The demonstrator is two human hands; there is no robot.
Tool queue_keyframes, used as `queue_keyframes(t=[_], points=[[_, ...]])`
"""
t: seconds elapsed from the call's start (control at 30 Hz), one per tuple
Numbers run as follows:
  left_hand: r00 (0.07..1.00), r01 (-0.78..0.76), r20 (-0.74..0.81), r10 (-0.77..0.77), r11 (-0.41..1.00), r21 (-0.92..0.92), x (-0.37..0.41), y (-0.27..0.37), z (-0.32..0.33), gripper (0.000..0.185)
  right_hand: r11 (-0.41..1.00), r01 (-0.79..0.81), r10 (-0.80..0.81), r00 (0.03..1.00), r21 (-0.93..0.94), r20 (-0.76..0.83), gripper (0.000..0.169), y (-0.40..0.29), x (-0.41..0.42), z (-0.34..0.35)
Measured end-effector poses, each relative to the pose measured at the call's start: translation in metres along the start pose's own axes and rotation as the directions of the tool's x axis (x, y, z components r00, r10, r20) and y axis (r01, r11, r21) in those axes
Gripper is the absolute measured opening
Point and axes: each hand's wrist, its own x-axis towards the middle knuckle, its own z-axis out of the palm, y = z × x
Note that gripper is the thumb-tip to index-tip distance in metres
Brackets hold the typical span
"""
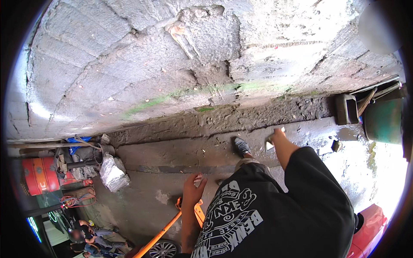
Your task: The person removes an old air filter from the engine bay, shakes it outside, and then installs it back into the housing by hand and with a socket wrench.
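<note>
My left hand point(195, 187) is held over the concrete floor point(148, 185), its fingers curled around a small pale patch; whether that is an object I cannot tell. Below it in the picture, partly behind my forearm, is an orange metal tool with a long handle point(161, 230), perhaps a floor jack. My right hand point(277, 136) reaches out on the other side and grips a flat item point(268, 145) with a bright face and dark edge. A grey shoe point(242, 146) on my foot stands between the hands. My black printed shirt hides part of the floor.
A rough block wall point(145, 74) runs along a dirt strip. To the left lie a silvery plastic bag point(113, 172), a red drum point(40, 175) and coiled hoses point(77, 200). People point(96, 237) and a car wheel point(163, 248) are lower left; a green bin point(384, 121) is right.
</note>
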Motion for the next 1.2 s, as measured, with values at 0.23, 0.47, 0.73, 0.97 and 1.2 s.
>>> queue_keyframes(t=[0.23, 0.47, 0.73, 0.97, 1.2], points=[[0.979, 0.203, 0.014, -0.203, 0.977, -0.07, -0.022, -0.018, -0.006, 0.041, 0.9, -0.026, -0.18, 0.887, 0.436, 0.425, 0.039, -0.089, -0.017, 0.103], [0.975, 0.22, -0.013, -0.223, 0.966, -0.134, -0.029, -0.031, -0.001, 0.041, 0.972, -0.2, 0.209, 0.976, 0.124, -0.064, 0.028, 0.098, 0.044, -0.123], [0.978, 0.208, -0.006, -0.21, 0.971, -0.116, -0.027, -0.032, -0.001, 0.039, 0.998, -0.032, 0.032, 0.999, 0.045, 0.0, 0.039, 0.034, 0.039, -0.026], [0.986, 0.15, 0.078, -0.146, 0.987, -0.056, -0.017, -0.038, 0.0, 0.037, 0.885, -0.026, -0.141, 0.937, 0.464, 0.32, 0.039, -0.094, -0.053, 0.118], [0.976, 0.166, 0.142, -0.166, 0.986, 0.016, -0.01, -0.061, 0.002, 0.034, 0.907, -0.152, 0.072, 0.975, 0.392, 0.212, 0.043, 0.07, -0.016, -0.06]])
